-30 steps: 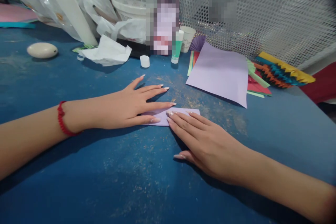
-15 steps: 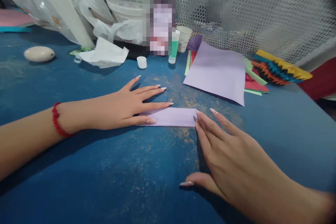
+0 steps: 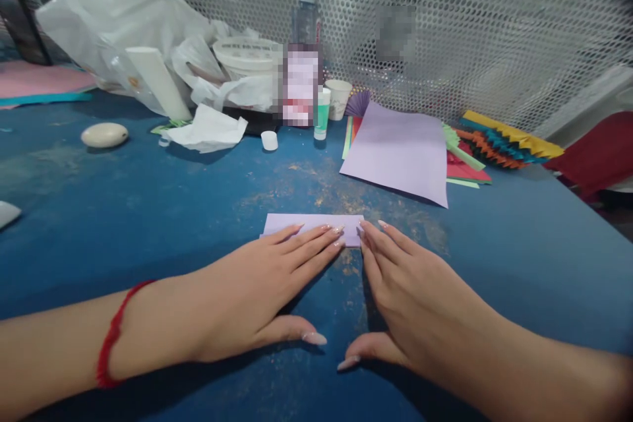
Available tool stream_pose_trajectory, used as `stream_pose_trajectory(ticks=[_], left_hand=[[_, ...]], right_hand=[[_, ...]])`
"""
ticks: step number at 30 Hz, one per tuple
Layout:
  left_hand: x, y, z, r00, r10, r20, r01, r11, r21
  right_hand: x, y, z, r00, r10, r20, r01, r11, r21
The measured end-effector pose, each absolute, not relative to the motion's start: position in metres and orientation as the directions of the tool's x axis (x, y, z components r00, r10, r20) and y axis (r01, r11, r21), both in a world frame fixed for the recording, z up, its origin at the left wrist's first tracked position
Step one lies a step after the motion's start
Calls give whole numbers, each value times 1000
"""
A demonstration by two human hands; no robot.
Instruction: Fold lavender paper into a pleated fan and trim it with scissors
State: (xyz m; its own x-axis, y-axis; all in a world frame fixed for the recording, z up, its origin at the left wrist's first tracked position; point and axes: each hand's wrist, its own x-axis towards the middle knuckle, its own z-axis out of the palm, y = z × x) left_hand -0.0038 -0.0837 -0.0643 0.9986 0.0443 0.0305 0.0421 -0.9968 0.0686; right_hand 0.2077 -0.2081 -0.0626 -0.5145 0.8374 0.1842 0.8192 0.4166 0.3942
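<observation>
A folded strip of lilac paper [image 3: 312, 227] lies flat on the blue table [image 3: 148, 224], just ahead of my hands. My left hand [image 3: 262, 297] rests on the strip's near edge, with its fingertips on the paper and its thumb on the table. My right hand [image 3: 410, 303] sits beside it, with its fingertips at the strip's right end. Neither hand grips the strip. Part of the strip's near edge is hidden under my left fingers. A large lilac sheet [image 3: 395, 155] lies farther ahead, beyond both hands. A red cord bracelet [image 3: 113, 336] circles my left wrist.
Coloured paper strips [image 3: 462, 168] and a pleated paper fan [image 3: 509, 145] lie right of the sheet. Farther back stand a bottle [image 3: 305, 16], a white tub [image 3: 244, 56], a plastic bag [image 3: 119, 30] and crumpled tissue [image 3: 208, 130]. A perforated metal screen [image 3: 469, 26] stands behind.
My left hand has moved from the strip's left end to its near edge. My right hand has moved left to the strip's right end. The view has tilted up, showing more of the screen.
</observation>
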Motion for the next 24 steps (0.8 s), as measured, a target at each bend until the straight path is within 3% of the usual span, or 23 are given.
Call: stream_pose_trajectory(ticks=[3,9,20,24], left_hand=[[-13,-91,-68,989,99,110,100,-995,2],[-29,-107,-80,958,108,265,187,-938,-292],[-30,-111,-78,960,150,238,252,-834,-491],[-28,-116,-79,954,166,250,269,-841,-469]], right_hand=[[208,-208,-64,-526,821,224,817,414,401],[206,-210,-70,-515,831,210,812,394,431],[203,-210,-74,-512,811,284,828,378,413],[201,-205,-72,-530,796,291,815,384,434]])
